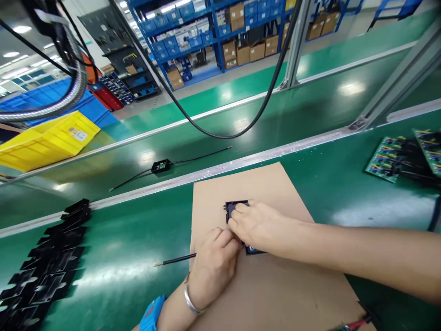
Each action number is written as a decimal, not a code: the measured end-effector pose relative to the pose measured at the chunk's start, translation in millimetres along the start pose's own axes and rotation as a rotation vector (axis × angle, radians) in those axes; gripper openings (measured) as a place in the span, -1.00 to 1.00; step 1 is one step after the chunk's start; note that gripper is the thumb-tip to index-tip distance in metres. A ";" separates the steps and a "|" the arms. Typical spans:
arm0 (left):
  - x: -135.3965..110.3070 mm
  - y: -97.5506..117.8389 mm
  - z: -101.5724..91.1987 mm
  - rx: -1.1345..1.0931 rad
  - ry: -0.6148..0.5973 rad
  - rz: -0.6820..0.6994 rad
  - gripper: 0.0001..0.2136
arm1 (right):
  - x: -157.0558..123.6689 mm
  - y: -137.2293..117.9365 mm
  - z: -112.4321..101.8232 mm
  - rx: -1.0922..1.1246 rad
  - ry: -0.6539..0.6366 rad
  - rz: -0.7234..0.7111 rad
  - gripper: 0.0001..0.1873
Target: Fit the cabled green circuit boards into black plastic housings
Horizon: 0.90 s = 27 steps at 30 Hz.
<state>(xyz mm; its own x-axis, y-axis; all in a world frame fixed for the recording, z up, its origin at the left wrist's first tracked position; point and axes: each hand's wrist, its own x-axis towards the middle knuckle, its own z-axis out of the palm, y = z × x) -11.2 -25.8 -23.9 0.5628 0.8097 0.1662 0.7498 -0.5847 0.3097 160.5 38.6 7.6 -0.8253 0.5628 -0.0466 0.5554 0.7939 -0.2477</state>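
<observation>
On cardboard | right hand grips black housing, pinning it flat | left hand pinches cable at 9 o'clock, steadying it

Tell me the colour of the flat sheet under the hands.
Plain brown cardboard sheet, clearest in the head view.

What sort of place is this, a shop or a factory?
Most likely an electronics assembly line in a factory: a long green conveyor belt, loose circuit boards and blue storage racks of bins and cartons. The left hand and right hand are at a small black housing.
</observation>
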 end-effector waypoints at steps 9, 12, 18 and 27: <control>1.6 16.9 -23.7 -0.130 -0.023 0.095 -0.81 | -76.7 22.8 -18.7 0.336 0.312 0.236 -0.96; 6.2 23.5 -15.8 -0.023 -0.098 0.258 -0.64 | -95.1 13.3 -4.3 0.402 0.187 0.370 -0.87; 8.4 18.5 5.3 0.076 -0.135 0.276 -0.56 | -77.8 9.9 17.2 0.433 0.114 0.367 -0.32; 8.9 11.5 1.3 -0.051 -0.192 0.245 -0.55 | -70.6 19.8 10.5 0.475 0.085 0.249 -0.44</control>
<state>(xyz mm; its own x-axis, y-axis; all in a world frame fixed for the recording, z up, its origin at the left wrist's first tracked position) 2.8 -25.4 -20.0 0.7835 0.6181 0.0637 0.5681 -0.7541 0.3295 228.7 12.2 -4.1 -0.6523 0.7530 -0.0867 0.6096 0.4533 -0.6503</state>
